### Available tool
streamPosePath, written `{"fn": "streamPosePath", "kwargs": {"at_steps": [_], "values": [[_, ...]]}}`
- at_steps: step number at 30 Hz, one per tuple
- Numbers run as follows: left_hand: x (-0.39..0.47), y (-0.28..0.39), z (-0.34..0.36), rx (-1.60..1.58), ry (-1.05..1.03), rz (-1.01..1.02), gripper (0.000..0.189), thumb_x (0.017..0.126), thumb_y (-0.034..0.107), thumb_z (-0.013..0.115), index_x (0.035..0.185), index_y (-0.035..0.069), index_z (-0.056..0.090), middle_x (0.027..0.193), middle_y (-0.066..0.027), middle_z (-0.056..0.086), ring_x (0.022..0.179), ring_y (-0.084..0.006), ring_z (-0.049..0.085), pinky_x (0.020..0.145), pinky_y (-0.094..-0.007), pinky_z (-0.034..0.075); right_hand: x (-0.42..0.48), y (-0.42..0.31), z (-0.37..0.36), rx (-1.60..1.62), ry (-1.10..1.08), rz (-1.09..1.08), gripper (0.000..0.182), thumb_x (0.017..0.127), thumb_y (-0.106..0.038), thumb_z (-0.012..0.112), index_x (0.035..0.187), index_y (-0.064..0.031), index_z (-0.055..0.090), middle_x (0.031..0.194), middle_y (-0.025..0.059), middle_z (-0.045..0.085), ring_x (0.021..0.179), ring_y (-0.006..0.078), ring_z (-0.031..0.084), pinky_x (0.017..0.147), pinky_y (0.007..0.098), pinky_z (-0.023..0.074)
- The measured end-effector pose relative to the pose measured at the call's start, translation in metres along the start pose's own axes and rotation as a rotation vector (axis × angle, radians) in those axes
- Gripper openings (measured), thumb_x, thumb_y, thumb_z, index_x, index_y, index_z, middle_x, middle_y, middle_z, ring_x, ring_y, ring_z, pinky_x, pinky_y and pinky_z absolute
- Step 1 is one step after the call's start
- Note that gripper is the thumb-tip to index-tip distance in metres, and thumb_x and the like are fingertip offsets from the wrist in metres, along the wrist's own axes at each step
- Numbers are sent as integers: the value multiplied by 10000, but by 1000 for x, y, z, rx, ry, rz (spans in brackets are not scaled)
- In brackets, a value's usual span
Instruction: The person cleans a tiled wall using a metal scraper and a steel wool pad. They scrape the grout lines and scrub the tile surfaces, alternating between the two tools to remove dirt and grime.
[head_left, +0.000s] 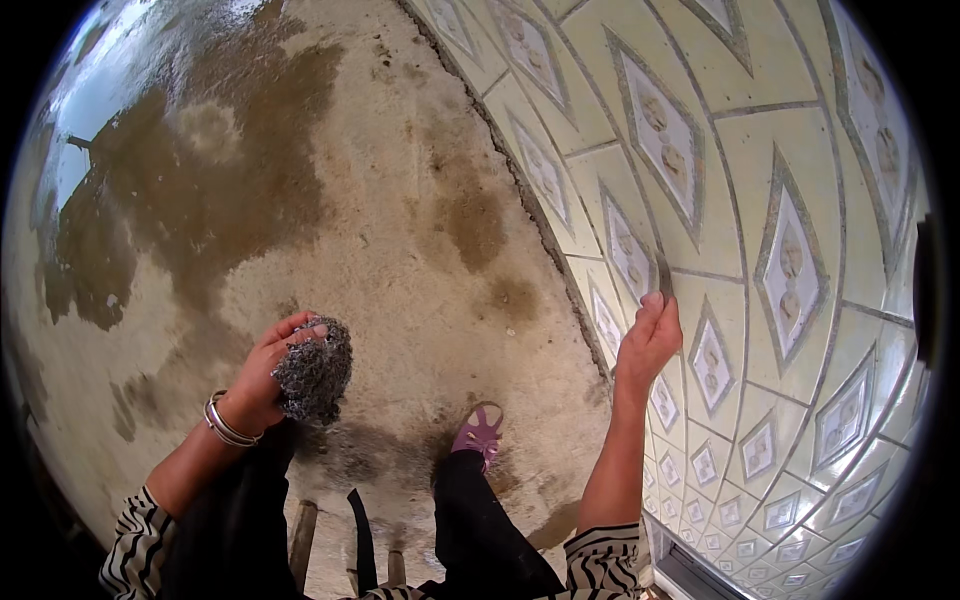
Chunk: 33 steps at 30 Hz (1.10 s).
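My left hand (264, 371) grips a large wad of grey steel wool (319, 371) above the concrete floor. On the right, my right hand (651, 334) holds a thin flat blade, perhaps a scraper (664, 274), whose handle is hidden in my fingers. The blade points up along a grout line of the tiled wall (720, 330), and whether it touches the tile cannot be told. The wall tiles are pale yellow-green with diamond-shaped patterned insets and grey joints.
The rough concrete floor (360, 247) has dark wet patches (217, 187) and a shiny wet area at upper left. A ragged edge runs along the wall's base. My sandalled foot (480, 435) is below. Wooden legs (302, 540), perhaps of a stool, stand between my legs.
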<state>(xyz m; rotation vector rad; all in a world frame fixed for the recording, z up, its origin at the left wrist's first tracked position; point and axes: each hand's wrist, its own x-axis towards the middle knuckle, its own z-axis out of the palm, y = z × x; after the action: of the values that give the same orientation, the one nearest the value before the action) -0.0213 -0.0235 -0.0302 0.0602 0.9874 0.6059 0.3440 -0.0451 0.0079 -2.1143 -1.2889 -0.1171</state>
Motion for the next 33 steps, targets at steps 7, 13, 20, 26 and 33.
{"fn": "streamPosePath", "kwargs": {"at_steps": [7, 13, 20, 26, 33], "values": [[-1, 0, -5, 8, 19, 1, 61, 828, 91, 526, 868, 47, 536, 770, -41, 586, 674, -143, 589, 602, -270, 504, 18, -8, 37, -77, -19, -9, 254, 864, -179, 447, 727, 27, 502, 531, 115, 475, 482, 188, 403, 489, 322, 352], [-4, 6, -11, -28, -16, 14, 87, 829, 93, 528, 903, 49, 539, 797, -43, 586, 701, -148, 592, 611, -275, 508, 4, 2, 24, -58, 30, 53, 267, 864, -183, 438, 738, 40, 515, 550, 95, 492, 493, 168, 424, 496, 310, 361], [-9, 6, -19, -79, 112, 11, 168, 825, 90, 537, 987, 52, 510, 837, -51, 584, 734, -167, 593, 646, -310, 517, 4, 6, 32, 13, 46, 88, 260, 868, -179, 436, 711, 19, 500, 526, 18, 425, 494, 100, 371, 462, 270, 313], [-6, -1, -35, -94, 63, 25, 176, 822, 79, 537, 993, 47, 508, 844, -57, 587, 740, -174, 594, 655, -320, 518, 3, -1, 45, 203, 10, 206, 254, 879, -191, 435, 697, -21, 483, 533, -38, 354, 477, 44, 283, 431, 221, 244], [-6, 10, -20, -103, 20, 3, 145, 819, 65, 531, 963, 48, 524, 809, -58, 598, 716, -176, 604, 636, -311, 519, 39, -32, 57, 338, 35, 216, 289, 884, -223, 429, 671, -32, 466, 525, -37, 363, 448, 38, 277, 399, 209, 228]]}}
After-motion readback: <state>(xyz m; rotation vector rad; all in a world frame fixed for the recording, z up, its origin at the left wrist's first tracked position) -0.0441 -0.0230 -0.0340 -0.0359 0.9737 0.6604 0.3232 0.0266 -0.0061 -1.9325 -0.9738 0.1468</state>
